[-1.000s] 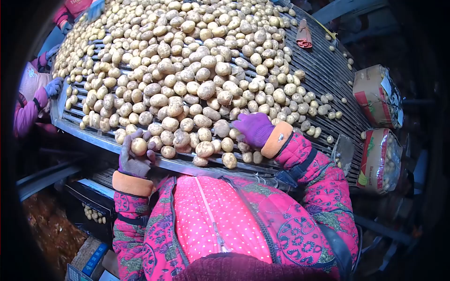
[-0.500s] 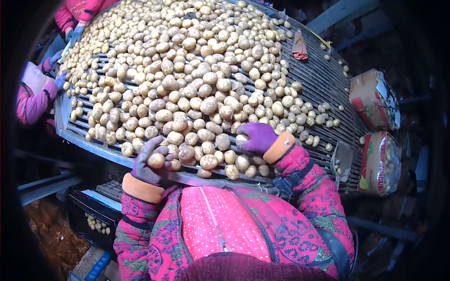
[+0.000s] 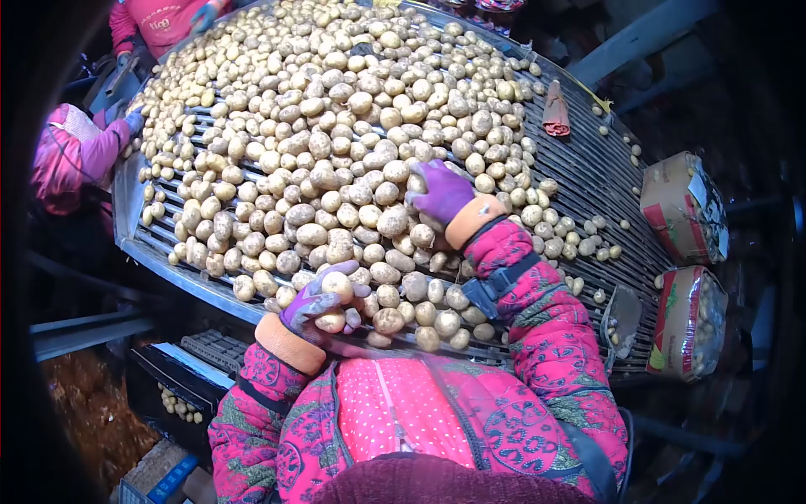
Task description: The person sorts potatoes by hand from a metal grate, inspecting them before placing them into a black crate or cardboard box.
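My left hand (image 3: 306,306), in a purple glove, is closed around potatoes at the near edge of the slatted sorting table (image 3: 579,160). An upper potato (image 3: 337,286) and a lower potato (image 3: 331,320) show between its fingers. Farther out over the pile, my purple-gloved right hand (image 3: 445,195) has its fingers curled on a potato (image 3: 416,182); the palm side is hidden. Loose potatoes (image 3: 340,245) of mixed sizes lie all around both hands, some dusted with soil.
Two co-workers (image 3: 159,25) (image 3: 71,160) stand along the table's left side. A red folded cloth (image 3: 555,111) lies on the slats. Packed potato bags (image 3: 684,206) (image 3: 676,323) stand at the right edge. Below left, a dark crate (image 3: 172,382) shows potatoes inside.
My right hand has moved forward and slightly left, deeper over the pile. My left hand has turned and now shows two potatoes instead of one. The whole view has shifted slightly.
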{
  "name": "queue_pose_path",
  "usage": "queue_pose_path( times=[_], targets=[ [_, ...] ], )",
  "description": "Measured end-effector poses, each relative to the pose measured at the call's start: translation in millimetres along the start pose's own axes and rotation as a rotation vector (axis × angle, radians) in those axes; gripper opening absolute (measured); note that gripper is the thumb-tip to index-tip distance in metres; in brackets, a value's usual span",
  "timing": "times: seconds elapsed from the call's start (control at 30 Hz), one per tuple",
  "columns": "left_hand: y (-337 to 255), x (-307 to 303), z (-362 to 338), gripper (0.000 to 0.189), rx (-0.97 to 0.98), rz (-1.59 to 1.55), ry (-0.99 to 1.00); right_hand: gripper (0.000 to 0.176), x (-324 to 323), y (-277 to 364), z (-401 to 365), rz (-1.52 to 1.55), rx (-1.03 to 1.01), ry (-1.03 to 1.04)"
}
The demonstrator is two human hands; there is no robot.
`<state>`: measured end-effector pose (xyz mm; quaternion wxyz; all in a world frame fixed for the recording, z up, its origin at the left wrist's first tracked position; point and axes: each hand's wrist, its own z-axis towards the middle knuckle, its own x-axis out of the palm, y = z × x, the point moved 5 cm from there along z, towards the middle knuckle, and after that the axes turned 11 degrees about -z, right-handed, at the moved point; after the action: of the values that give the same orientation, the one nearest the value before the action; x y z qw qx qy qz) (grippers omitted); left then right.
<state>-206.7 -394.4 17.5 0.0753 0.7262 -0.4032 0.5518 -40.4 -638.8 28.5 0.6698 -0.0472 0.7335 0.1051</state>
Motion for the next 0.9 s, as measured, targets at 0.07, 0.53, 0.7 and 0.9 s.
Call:
queue_pose_path(
  times=[0.07,0.53,0.7,0.9],
  targets=[
    [-3.5,-3.5,-0.6,0.075,0.005,-0.009,0.000,0.055,10.4,5.9,2.0,-0.069,-0.001,-0.027],
    [-3.0,2.3,-2.4,0.061,0.047,-0.516,0.181,0.045,-5.1,14.2,-76.1,1.509,0.167,0.392],
    [6.4,2.5,16.7,0.063,-0.023,-0.370,0.106,0.055,0.1,74.0,-101.8,0.848,-0.298,-0.171],
    [8.8,29.1,1.7,0.058,-0.308,-1.619,-0.135,0.058,-35.6,35.3,-132.8,1.150,-0.097,0.360]
  ],
)
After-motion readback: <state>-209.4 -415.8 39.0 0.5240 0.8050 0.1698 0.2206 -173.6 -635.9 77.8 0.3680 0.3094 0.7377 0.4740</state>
